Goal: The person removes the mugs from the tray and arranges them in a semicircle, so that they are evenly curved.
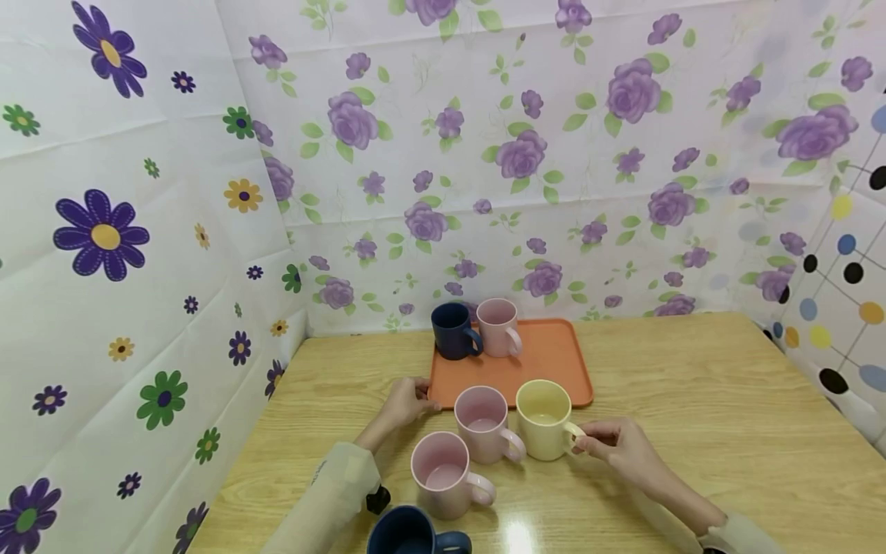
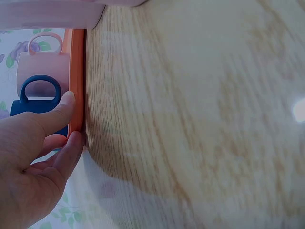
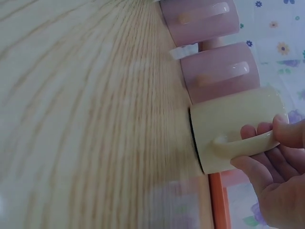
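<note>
My right hand (image 1: 626, 454) grips the handle of a pale yellow mug (image 1: 543, 431), its fingers through the loop in the right wrist view. The mug is upright just in front of the orange tray (image 1: 512, 377); I cannot tell whether its base touches the table. With thumb and fingertips, my left hand (image 2: 43, 148) pinches the tray's front left corner. On the tray stand a navy mug (image 1: 451, 335) and a pink mug (image 1: 497, 331), side by side at the back left. Left of the yellow mug is another pink mug (image 1: 482, 431).
A third pink mug (image 1: 443, 477) stands nearer to me, beside the left sleeve. Another navy mug (image 1: 404, 535) is cut off by the bottom edge of the head view. Wooden table (image 1: 692, 385) extends to the right; a flowered cloth (image 1: 484, 154) hangs behind it.
</note>
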